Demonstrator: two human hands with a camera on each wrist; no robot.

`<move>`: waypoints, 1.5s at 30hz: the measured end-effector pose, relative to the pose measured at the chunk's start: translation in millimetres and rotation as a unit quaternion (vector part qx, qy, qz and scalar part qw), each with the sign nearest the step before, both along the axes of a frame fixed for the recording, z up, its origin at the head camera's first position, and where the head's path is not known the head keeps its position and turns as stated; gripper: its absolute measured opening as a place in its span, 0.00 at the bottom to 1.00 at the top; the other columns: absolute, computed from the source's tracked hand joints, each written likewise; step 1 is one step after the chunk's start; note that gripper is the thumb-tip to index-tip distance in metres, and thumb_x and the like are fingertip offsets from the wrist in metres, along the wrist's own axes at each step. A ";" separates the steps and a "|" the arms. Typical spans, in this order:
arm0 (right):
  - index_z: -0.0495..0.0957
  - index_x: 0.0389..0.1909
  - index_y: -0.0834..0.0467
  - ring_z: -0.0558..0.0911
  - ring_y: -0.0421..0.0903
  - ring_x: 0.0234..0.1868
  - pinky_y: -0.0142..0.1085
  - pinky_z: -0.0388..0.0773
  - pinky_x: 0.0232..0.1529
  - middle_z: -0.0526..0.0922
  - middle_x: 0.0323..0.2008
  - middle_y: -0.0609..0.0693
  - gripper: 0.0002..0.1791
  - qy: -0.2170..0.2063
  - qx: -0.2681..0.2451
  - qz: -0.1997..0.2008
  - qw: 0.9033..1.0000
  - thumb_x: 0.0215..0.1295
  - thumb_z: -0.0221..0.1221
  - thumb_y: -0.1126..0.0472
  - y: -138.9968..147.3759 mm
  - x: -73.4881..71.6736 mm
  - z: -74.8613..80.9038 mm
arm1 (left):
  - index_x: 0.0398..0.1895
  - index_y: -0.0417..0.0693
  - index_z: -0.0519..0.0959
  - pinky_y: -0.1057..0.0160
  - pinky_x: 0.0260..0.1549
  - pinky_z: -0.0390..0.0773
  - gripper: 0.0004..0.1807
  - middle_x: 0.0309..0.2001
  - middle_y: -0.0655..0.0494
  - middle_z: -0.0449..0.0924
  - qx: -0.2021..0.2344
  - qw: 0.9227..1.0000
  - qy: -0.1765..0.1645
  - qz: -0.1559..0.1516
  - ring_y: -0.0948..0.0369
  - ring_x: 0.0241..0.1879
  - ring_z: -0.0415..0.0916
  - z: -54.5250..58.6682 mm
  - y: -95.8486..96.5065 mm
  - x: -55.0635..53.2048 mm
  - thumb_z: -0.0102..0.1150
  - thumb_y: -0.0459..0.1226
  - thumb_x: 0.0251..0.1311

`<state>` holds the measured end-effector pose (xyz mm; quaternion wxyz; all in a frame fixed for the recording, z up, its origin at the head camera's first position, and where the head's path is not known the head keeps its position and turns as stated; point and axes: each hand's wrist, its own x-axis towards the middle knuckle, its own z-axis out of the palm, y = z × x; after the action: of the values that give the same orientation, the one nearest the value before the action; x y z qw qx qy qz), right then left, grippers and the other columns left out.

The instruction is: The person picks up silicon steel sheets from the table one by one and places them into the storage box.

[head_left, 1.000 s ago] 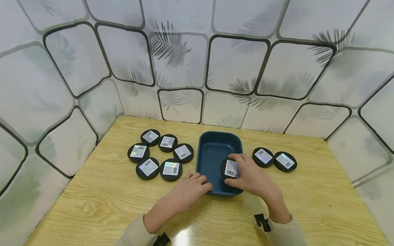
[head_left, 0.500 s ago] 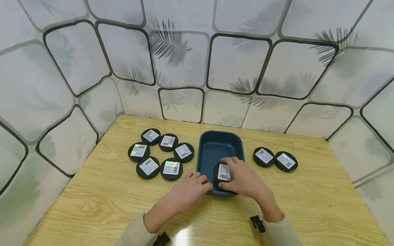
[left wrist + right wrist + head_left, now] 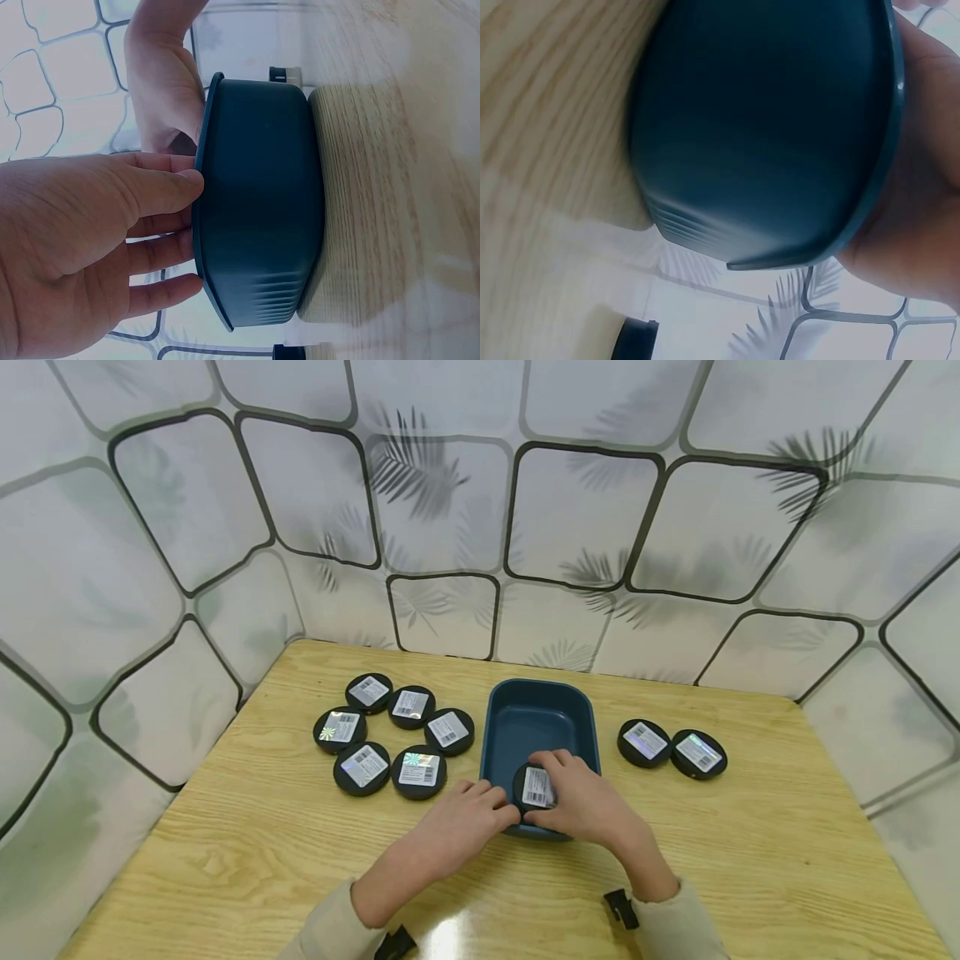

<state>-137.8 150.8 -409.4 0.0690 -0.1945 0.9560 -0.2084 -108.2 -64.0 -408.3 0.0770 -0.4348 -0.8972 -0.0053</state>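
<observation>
A dark blue plastic bin [image 3: 491, 731] with rounded corners stands on the table. My left hand [image 3: 468, 818] grips its near-left rim; in the left wrist view the thumb and fingertips of the left hand [image 3: 97, 232] meet at the rim of the bin [image 3: 259, 195]. With the thumb and fingers of my right hand [image 3: 585, 802] I hold a black round disc [image 3: 534, 787] with a white barcode label, low inside the bin's near end. In the right wrist view the bin's wall [image 3: 757, 135] hides the disc and most of the right hand's fingers [image 3: 930, 112].
Several matching black discs [image 3: 419, 772] lie label-up in a loose ring left of the bin. Two more, a nearer-in disc [image 3: 643, 742] and an outer disc [image 3: 698, 754], touch at the right. A patterned curtain [image 3: 442, 510] hangs behind the wooden table [image 3: 247, 860].
My right hand has moved left and slightly nearer with the disc, from the bin's right side towards its near-left corner. My left hand has stayed at the rim.
</observation>
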 end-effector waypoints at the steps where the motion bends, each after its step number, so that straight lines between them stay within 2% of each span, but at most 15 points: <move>1: 0.71 0.63 0.55 0.74 0.47 0.44 0.42 0.75 0.41 0.75 0.56 0.56 0.38 0.000 0.000 0.001 1.000 0.53 0.74 0.49 0.0 0.0 -0.4 | 0.46 0.59 0.81 0.60 0.44 0.75 0.09 0.41 0.62 0.78 0.001 1.000 0.001 0.000 0.61 0.41 0.74 -0.3 0.2 -0.1 0.60 0.37 0.65; 10: 0.71 0.63 0.56 0.76 0.47 0.46 0.43 0.76 0.44 0.77 0.56 0.55 0.38 -0.016 -0.019 0.027 0.999 0.53 0.73 0.47 1.3 -4.6 -6.1 | 0.47 0.59 0.81 0.60 0.44 0.75 0.10 0.41 0.61 0.78 0.000 1.000 0.002 -0.002 0.61 0.42 0.74 0.3 0.0 -0.4 0.60 0.38 0.65; 21: 0.72 0.61 0.58 0.77 0.43 0.43 0.40 0.76 0.43 0.80 0.51 0.49 0.34 -0.031 -0.056 0.081 0.995 0.54 0.74 0.53 4.2 -12.5 -16.0 | 0.48 0.59 0.81 0.60 0.43 0.76 0.11 0.42 0.60 0.79 0.005 1.000 0.014 -0.004 0.60 0.42 0.75 -1.9 -0.5 -0.7 0.62 0.38 0.64; 35: 0.71 0.62 0.59 0.78 0.45 0.45 0.42 0.77 0.45 0.79 0.52 0.51 0.35 -0.029 -0.063 0.101 0.993 0.54 0.74 0.57 5.5 -14.1 -19.5 | 0.48 0.59 0.80 0.59 0.45 0.76 0.13 0.44 0.59 0.79 0.005 1.000 0.023 -0.009 0.59 0.43 0.76 -4.2 -0.8 -1.8 0.65 0.36 0.61; 45: 0.72 0.61 0.59 0.77 0.47 0.45 0.41 0.76 0.44 0.78 0.52 0.53 0.35 -0.029 -0.058 0.097 0.993 0.54 0.74 0.54 6.6 -15.8 -22.8 | 0.47 0.59 0.80 0.59 0.46 0.77 0.11 0.46 0.59 0.81 0.009 1.000 0.028 -0.009 0.60 0.44 0.76 -3.2 -0.8 -1.4 0.64 0.37 0.62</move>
<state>-153.5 157.4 -432.2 0.1054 -0.2835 0.9167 -0.2610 -109.6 -64.8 -411.5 0.1064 -0.4420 -0.8907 -0.0019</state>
